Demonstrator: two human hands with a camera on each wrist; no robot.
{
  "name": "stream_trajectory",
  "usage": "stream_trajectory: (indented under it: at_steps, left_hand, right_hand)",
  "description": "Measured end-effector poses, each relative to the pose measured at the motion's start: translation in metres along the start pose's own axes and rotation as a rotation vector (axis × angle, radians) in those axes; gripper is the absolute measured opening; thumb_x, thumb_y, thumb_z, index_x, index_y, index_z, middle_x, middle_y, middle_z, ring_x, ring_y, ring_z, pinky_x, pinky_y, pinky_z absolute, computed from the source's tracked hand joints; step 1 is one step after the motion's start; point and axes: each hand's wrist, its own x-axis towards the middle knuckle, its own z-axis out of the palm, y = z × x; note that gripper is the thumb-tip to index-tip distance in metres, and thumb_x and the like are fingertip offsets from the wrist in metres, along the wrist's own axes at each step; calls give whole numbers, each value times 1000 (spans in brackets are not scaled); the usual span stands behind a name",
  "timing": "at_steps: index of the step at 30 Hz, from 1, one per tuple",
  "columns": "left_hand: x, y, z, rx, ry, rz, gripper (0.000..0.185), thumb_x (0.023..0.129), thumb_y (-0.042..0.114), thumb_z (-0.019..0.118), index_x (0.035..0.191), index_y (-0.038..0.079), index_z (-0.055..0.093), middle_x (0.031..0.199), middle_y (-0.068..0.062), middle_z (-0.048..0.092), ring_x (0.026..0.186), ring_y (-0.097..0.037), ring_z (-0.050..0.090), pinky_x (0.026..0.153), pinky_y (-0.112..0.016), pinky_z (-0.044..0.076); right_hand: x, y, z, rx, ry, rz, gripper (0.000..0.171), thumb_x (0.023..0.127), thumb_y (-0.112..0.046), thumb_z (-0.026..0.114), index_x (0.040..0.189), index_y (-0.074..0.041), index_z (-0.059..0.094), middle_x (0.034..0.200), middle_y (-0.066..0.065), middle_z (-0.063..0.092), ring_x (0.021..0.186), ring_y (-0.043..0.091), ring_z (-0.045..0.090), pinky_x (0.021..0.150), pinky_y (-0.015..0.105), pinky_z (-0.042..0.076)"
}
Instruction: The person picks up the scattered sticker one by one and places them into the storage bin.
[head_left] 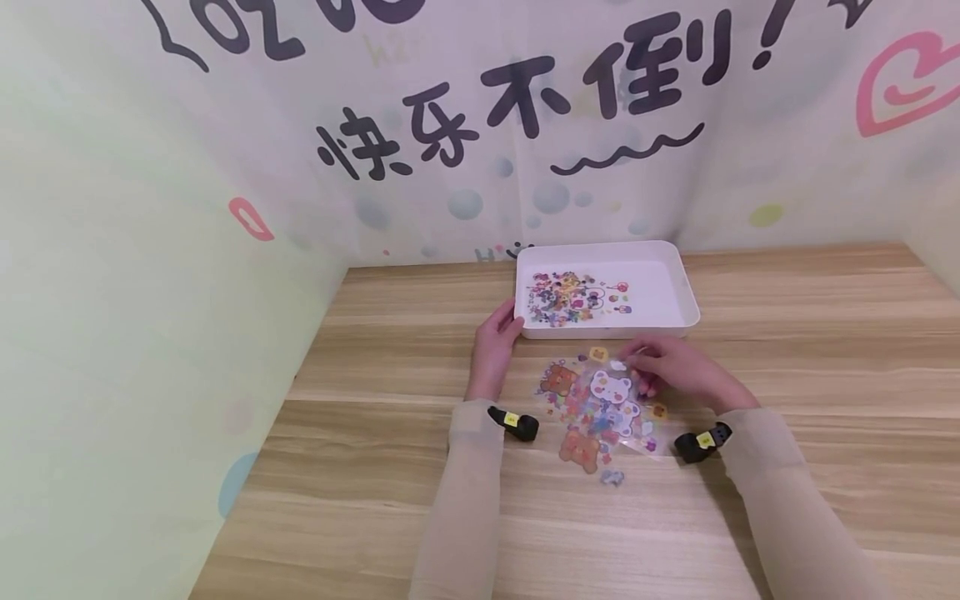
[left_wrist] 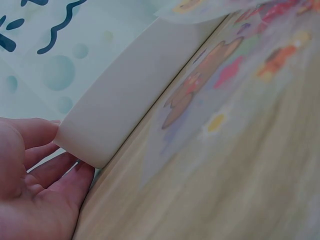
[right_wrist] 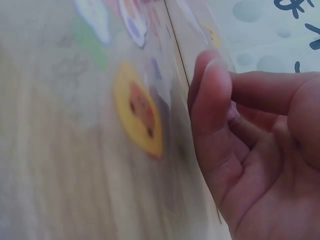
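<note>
A white tray (head_left: 678, 283) stands on the wooden table and holds a sheet of small colourful stickers (head_left: 570, 296). My left hand (head_left: 508, 327) rests against the tray's front left corner (left_wrist: 107, 117), with relaxed fingers (left_wrist: 47, 167) touching it. In front of the tray lies a clear sticker sheet (head_left: 592, 408) printed with bears and other figures. My right hand (head_left: 639, 367) pinches this sheet at its far right edge; the right wrist view shows the thumb (right_wrist: 212, 100) on the clear film next to a yellow sticker (right_wrist: 140, 115).
The wooden table (head_left: 825, 350) is boxed in by a pale green wall on the left and a printed backdrop behind the tray. A small loose sticker (head_left: 612, 477) lies near the sheet's front edge.
</note>
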Motion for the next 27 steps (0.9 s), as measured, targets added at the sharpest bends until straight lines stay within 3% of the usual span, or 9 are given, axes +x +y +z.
stream_trajectory:
  at_steps: [10, 27]
  left_hand:
    - [-1, 2, 0, -2, -13, -7, 41, 91, 17, 51, 132, 17, 44, 134, 0, 43, 118, -11, 43, 92, -19, 40]
    - [-2, 2, -1, 5, -15, -9, 41, 91, 18, 51, 132, 18, 44, 134, 1, 43, 117, -8, 43, 92, -19, 40]
  right_hand:
    - [0, 4, -4, -16, 0, -42, 17, 94, -16, 45, 103, -5, 53, 73, 13, 53, 62, 23, 52, 55, 31, 49]
    - [-6, -4, -10, 10, 28, -16, 24, 94, -23, 46, 104, -2, 52, 75, 12, 50, 62, 21, 48, 53, 29, 45]
